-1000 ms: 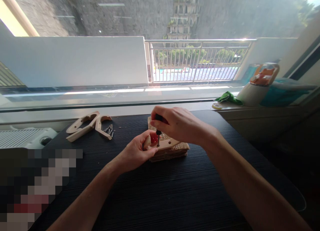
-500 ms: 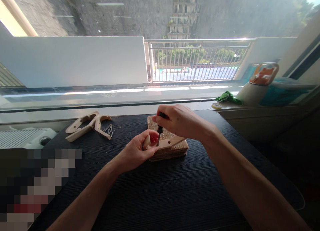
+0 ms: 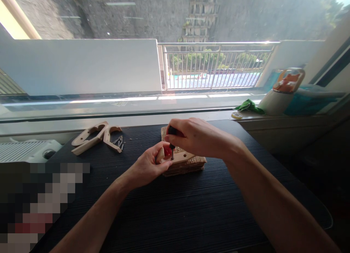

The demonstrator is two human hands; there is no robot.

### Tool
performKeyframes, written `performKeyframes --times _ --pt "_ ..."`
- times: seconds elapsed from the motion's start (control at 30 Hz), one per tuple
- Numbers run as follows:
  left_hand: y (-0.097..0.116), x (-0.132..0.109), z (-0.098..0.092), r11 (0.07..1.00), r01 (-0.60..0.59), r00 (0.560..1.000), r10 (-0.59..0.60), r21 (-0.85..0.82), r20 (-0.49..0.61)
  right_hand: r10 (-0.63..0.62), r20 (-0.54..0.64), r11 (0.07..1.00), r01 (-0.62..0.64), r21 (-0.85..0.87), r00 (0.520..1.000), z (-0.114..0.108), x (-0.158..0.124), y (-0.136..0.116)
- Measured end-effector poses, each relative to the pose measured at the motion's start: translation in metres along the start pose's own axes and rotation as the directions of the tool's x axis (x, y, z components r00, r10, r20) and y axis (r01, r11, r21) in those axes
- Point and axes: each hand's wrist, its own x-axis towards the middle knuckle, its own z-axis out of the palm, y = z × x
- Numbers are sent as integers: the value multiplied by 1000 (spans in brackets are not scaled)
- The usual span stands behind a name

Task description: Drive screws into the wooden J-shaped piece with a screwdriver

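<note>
My right hand is wrapped round the dark handle of a screwdriver, which points down. Its tip meets the left part of a curved wooden piece, at a screw hole or screw head too small to make out. Another round hole shows further right along the wood. Fingers of my left hand are closed on the wooden piece's left end, close beside the screwdriver tip. Underneath lies a stack of corrugated cardboard. My right hand hides part of the wood and cardboard.
Curved wooden pieces lie at the table's back left, beside several screws. The black table stands against a window sill. On the sill are a green cloth, a tape roll and a white container. A heater is at left.
My right hand has turned and shifted slightly left and down, tilting the screwdriver handle left. My left hand and the wooden piece stay where they were.
</note>
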Motion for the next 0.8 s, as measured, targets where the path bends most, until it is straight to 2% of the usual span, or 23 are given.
performKeyframes --times 0.13,0.23,0.4,0.5,0.67,0.8 --pt "4 0 -1 999 -1 1000 1 32 2 52 -68 998 -54 -27 996 6 3 8" --pt "4 0 -1 999 -10 1000 9 39 5 51 -82 999 -50 12 995 6 2 7" --pt "-5 1 0 1000 -3 1000 3 10 1 -63 12 995 62 72 998 0 -2 -4" --pt "-8 1 1 1000 13 1000 -13 14 -9 -89 40 993 85 86 995 -2 -2 -4" --pt "1 0 0 1000 1 1000 -1 13 -1 -8 -49 1000 8 10 999 2 2 6" --pt "4 0 -1 1000 5 1000 -5 10 4 48 -62 999 -48 0 997 4 4 11"
